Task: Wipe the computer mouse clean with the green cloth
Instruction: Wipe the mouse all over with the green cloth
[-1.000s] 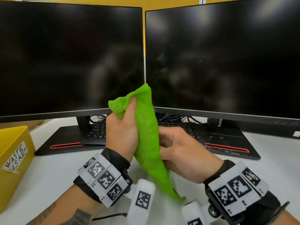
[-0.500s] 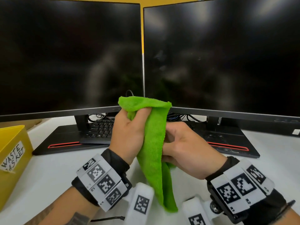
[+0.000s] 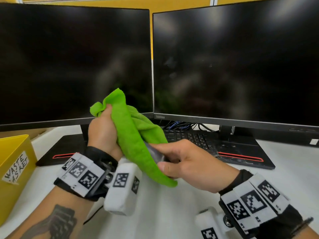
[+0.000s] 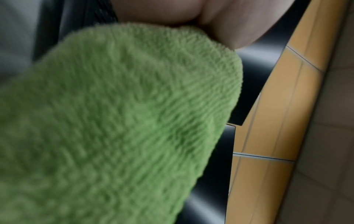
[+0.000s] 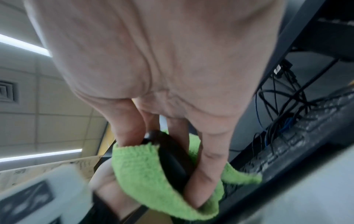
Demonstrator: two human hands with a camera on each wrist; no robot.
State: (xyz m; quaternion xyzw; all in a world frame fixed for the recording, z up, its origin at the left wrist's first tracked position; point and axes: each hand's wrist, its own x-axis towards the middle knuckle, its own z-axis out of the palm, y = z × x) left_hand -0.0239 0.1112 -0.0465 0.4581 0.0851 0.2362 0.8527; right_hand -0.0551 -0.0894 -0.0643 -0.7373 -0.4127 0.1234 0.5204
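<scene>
Computer mouse is off the tabletop, held up in front of the chest between both hands, mostly hidden; only a dark grey sliver shows in the head view, right wrist view shows its black body edge-on with the cloth folded over one side. Right hand grasps the mouse, thumb on the near side, fingers curled over the far side, so the mouse sits directly inside this hand. Left hand is clenched round a bunch of the green cloth, thumb pinching the top fold; cloth drapes from that fist down across the mouse and its tail hangs below the right thumb. Mouse long axis seems to run roughly left-right toward the left hand, hard to be sure with so little showing. Left hand is just beside the mouse, up and to the left, cloth touching it; looks mid-wipe, likely next stroke runs the cloth along that axis. Room: open air above the tabletop between the wrists; keyboard and two dark monitors behind, yellow waste basket well apart at far left, nothing in the way of a stroke
</scene>
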